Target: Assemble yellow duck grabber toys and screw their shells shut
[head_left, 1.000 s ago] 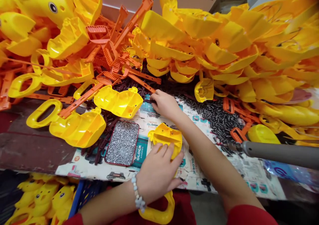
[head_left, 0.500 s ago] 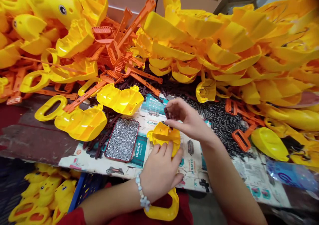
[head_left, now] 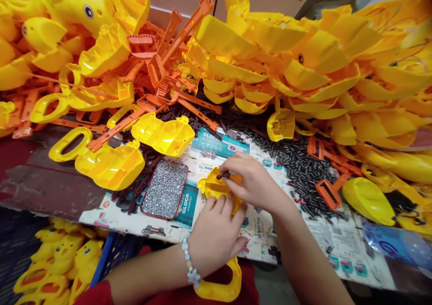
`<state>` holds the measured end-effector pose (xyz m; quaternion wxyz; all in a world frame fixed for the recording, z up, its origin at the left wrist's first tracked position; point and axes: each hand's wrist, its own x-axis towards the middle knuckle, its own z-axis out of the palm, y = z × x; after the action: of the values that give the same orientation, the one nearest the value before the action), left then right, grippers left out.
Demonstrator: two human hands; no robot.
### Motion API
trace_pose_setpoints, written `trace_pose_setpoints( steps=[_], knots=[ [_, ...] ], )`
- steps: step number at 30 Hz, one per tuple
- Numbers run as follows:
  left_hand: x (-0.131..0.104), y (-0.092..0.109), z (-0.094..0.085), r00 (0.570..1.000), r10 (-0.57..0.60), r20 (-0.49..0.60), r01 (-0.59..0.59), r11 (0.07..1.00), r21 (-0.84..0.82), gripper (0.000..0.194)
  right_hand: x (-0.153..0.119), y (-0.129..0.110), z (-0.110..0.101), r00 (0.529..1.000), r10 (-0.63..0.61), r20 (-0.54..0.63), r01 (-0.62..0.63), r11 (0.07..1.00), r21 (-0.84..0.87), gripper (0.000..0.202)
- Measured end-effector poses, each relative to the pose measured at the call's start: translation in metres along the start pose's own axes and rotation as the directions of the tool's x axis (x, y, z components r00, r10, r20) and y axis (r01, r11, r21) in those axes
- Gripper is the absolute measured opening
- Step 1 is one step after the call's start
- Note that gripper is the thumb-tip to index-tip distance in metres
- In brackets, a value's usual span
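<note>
Heaped along the far right of the worn brown desk (head_left: 84,179), hollow yellow shells (head_left: 303,71) of smooth, thin-walled plastic, rounded and nested in rows; along the far left, more yellow shells among slatted, long-shafted orange pieces (head_left: 199,19). Laid over the middle up to the near edge, a flat printed sheet (head_left: 135,226), white and teal. Below the near edge at left, glossy yellow chick figures (head_left: 64,253) beside a blue crate (head_left: 113,251). Scattered toward the right, short black cylinders (head_left: 293,165); left of the hands, a shallow red-rimmed tray (head_left: 185,186) full of tiny silvery pins (head_left: 165,188). Cut off at the frame's edges, both heaps; too crumpled to make out, a clear plastic item (head_left: 394,244) near the right. Largely covered by both hands, the worked shell (head_left: 212,187), open side up at the near edge, with its loop handle (head_left: 221,293) out past that edge. Left hand (head_left: 219,233) palm down, fingers loosely spread and pressed on the shell; at the wrist, a beaded bracelet (head_left: 187,261). Right hand (head_left: 248,179) curled, thumb and fingers pinching a small dark part (head_left: 224,175) over the shell's far end, shape mostly hidden.
</note>
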<state>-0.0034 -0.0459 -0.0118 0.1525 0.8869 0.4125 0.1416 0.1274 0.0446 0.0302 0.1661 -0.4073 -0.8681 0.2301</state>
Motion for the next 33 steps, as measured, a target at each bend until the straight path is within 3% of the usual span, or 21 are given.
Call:
trace_pose_setpoints(
  steps=[5,13,24,30,33],
  knots=[
    [0.001,0.001,-0.002,1.000,0.013,0.009,-0.013,1.000,0.009,0.066,0.003,-0.001,0.003,1.000,-0.003,0.008,0.003,1.000,-0.031,0.010],
    [-0.002,0.006,-0.004,0.999,-0.029,0.013,0.029,0.999,0.021,0.065,0.003,0.004,0.002,0.998,-0.027,0.058,0.024,0.998,0.055,0.020],
    [-0.002,0.004,-0.006,1.000,-0.023,0.020,0.023,1.000,0.007,0.062,0.008,0.005,0.007,0.997,0.044,0.067,-0.048,0.997,0.055,0.020],
    [-0.004,0.005,-0.001,0.999,-0.036,-0.023,0.036,0.999,0.006,0.062,0.014,0.019,-0.010,0.979,-0.034,0.200,0.001,0.987,0.162,0.005],
    [-0.006,0.005,-0.001,0.999,-0.036,-0.008,0.037,0.999,0.010,0.065,0.036,0.031,-0.009,0.995,0.000,0.101,-0.009,0.996,0.088,0.011]
  ],
)
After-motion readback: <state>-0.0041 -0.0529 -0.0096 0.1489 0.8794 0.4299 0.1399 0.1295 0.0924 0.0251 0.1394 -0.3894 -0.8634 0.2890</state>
